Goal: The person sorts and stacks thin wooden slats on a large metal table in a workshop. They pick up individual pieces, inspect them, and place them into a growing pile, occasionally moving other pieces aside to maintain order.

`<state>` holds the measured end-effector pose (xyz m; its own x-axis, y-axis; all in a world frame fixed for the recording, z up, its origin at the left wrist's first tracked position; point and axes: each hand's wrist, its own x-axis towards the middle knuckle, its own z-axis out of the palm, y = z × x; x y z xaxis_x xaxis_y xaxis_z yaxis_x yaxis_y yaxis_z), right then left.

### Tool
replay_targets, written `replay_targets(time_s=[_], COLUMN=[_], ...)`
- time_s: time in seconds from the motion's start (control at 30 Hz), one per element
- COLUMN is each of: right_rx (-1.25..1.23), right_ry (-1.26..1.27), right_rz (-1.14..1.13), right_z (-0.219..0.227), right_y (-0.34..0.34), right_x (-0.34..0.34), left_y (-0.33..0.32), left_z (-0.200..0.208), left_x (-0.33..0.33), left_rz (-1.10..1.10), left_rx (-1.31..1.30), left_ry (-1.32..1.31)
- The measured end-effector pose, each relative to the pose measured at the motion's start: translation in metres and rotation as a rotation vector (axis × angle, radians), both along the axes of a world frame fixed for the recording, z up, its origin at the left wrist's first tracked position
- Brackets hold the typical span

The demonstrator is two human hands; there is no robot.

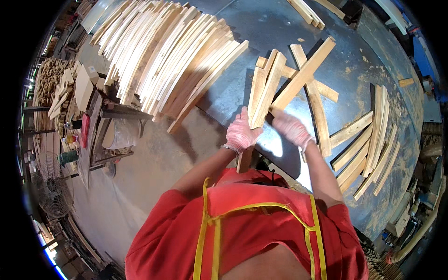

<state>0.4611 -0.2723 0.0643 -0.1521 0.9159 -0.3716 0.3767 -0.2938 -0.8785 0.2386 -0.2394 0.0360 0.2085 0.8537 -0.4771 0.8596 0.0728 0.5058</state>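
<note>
My left hand (243, 132) is closed on the near ends of some wooden slats (269, 91) that point away from me. My right hand (291, 129) is blurry, so I can't tell its grip. It's nearer the crossing slat (307, 71), which runs away and rightward over the tabletop (224, 99).

From my remote seat I look down on a broad blue-grey worktop (256, 23), smeared with pale dust and catching a hard white glare (275, 145) near its front edge. On the left I see a dusty brownish floor (135, 186), a wooden stand (126, 113) and a round wire-caged fan (49, 182). A pale hose (401, 255) curves at lower right; bluish light (55, 267) shows at lower left.
</note>
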Motion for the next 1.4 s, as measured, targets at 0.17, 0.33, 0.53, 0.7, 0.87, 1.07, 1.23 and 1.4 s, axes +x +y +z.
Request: replay_targets(time_s=[0.17, 0.33, 0.53, 0.7, 0.87, 1.07, 1.23, 1.4], right_rx=[0.264, 0.232, 0.313, 0.27, 0.37, -0.008, 0.565, -0.151], right_ry=[-0.5, -0.942, -0.91, -0.305, -0.02, -0.111, 0.002, 0.832], right_rz=[-0.518, -0.397, -0.498, -0.631, -0.776, -0.315, 0.24, -0.296], right_z=[-0.029, -0.001, -0.033, 0.004, -0.071, -0.041, -0.042, 0.043], right_y=[0.064, 0.094, 0.07, 0.041, 0.021, 0.057, 0.093, 0.068], right_x=[0.076, 0.032, 0.075, 0.066, -0.037, -0.171, -0.198, -0.178], left_y=[0.013, 0.047, 0.09, 0.096, 0.11, 0.133, 0.103, 0.079], left_z=[0.011, 0.039, -0.005, -0.001, 0.006, 0.047, 0.156, 0.349], left_x=[0.015, -0.031, -0.095, -0.115, -0.122, -0.127, -0.122, -0.113], left_rz=[0.023, -0.081, -0.214, -0.273, -0.264, -0.407, -0.504, -1.423], left_rx=[0.162, 0.552, 0.882, 0.943, 0.788, 0.502, 0.572, 0.172], left_ry=[-0.036, 0.295, 0.573, 0.469, 0.295, 0.215, -0.571, -1.753])
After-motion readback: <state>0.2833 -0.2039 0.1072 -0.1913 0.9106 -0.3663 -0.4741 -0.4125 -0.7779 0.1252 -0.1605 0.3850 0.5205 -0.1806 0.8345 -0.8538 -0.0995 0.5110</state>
